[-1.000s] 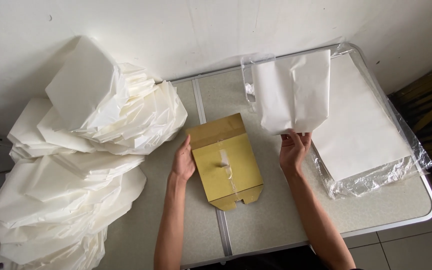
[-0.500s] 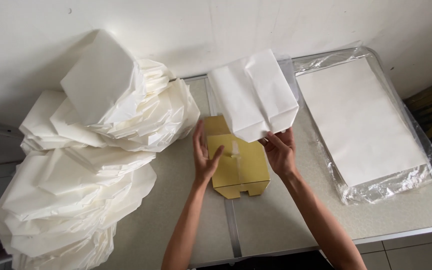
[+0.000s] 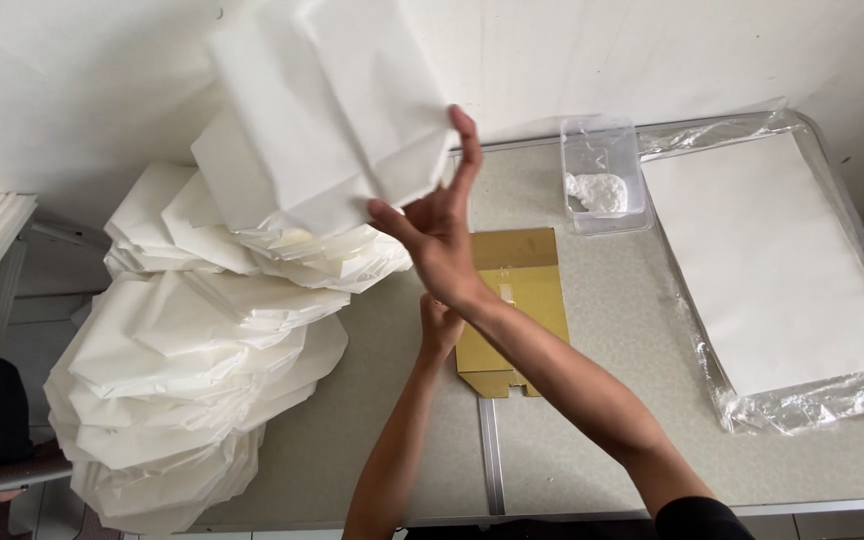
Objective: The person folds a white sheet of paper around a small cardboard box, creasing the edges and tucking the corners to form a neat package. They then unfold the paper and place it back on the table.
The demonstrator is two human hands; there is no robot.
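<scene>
My right hand (image 3: 442, 235) is raised over the left part of the table and grips a folded white paper piece (image 3: 322, 110) by its lower right edge, above the pile. My left hand (image 3: 439, 325) rests against the left edge of a flat gold cardboard box (image 3: 527, 290) lying on the table. Its fingers are partly hidden behind my right wrist. My right forearm crosses over the lower half of the gold box.
A big heap of folded white paper pieces (image 3: 192, 350) fills the table's left side. A stack of flat white sheets in clear wrap (image 3: 772, 260) lies at the right. A clear plastic tub (image 3: 602, 175) with white material stands behind the box. The grey table (image 3: 602, 430) has a metal seam.
My right hand has carried the folded paper from above the gold box up and to the left, over the heap. The left hand has stayed at the box. The view shifted right.
</scene>
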